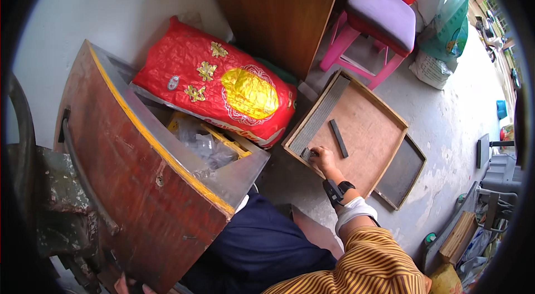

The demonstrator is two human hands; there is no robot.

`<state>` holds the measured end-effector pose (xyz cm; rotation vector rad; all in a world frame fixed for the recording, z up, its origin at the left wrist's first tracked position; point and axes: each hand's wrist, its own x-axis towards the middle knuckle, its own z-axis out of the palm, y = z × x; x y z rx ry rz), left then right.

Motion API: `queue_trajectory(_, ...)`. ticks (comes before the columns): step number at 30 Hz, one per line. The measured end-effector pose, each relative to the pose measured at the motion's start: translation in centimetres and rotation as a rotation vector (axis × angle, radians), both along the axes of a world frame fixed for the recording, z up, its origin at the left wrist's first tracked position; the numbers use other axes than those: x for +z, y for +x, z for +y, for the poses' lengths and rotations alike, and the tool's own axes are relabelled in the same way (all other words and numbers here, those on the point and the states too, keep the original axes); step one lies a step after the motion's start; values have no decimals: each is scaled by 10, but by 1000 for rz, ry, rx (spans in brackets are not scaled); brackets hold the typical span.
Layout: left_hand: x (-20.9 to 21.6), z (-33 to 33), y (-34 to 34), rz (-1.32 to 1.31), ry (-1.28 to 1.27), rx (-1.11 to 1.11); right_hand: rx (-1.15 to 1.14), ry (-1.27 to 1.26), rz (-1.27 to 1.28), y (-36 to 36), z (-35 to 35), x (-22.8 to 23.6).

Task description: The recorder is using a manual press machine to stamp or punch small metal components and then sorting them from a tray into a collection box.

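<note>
My right hand (pixel 323 159), with a dark band on its wrist, reaches into a shallow wooden tray (pixel 384 109). Its fingers are closed on a dark grey strip (pixel 306 153) at the near end of the tray's left side. Along that side lies a tight row of similar grey strips (pixel 326 113). One loose dark strip (pixel 338 138) rests at a slant on the tray's bare bottom. Low at the left edge, beneath a reddish-brown wooden top, only fingertips of my left hand (pixel 123 285) show, bent around something dark that I cannot make out.
A worn wooden table (pixel 139 166) with a yellow edge stands close on the left, near dark metal machinery (pixel 61 199). A big red bag (pixel 212 82) and a yellow crate (pixel 225 141) lie beyond it. A pink stool (pixel 382 15) stands behind the tray; a second tray (pixel 404 171) lies under it.
</note>
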<state>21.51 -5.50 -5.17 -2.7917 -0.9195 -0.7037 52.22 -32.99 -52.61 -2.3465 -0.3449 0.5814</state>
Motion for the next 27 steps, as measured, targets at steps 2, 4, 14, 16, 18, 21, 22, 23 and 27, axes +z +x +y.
queue_trajectory(2,0,-1,1,7,-12,4,5,51,36,8,-5,-5)
queue_trajectory(4,0,-1,1,12,-25,33,6,100,74,14,-9,-11)
queue_trajectory(14,0,4,-3,58,-38,6,22,87,120,22,-10,-6)
queue_trajectory(16,0,5,-5,74,-17,-14,-2,96,153,23,-10,-5)
queue_trajectory(18,1,5,-5,78,-25,-12,-2,69,137,24,-11,-3)
queue_trajectory(21,1,4,-2,78,-23,-21,49,24,-40,22,-9,-3)
queue_trajectory(22,2,3,0,80,-13,-30,83,-9,-121,17,-7,-2)
queue_trajectory(23,2,1,5,69,-13,-37,116,-42,-205,12,-2,0)
queue_trajectory(27,7,-10,38,53,30,-181,96,-69,-233,2,5,7)
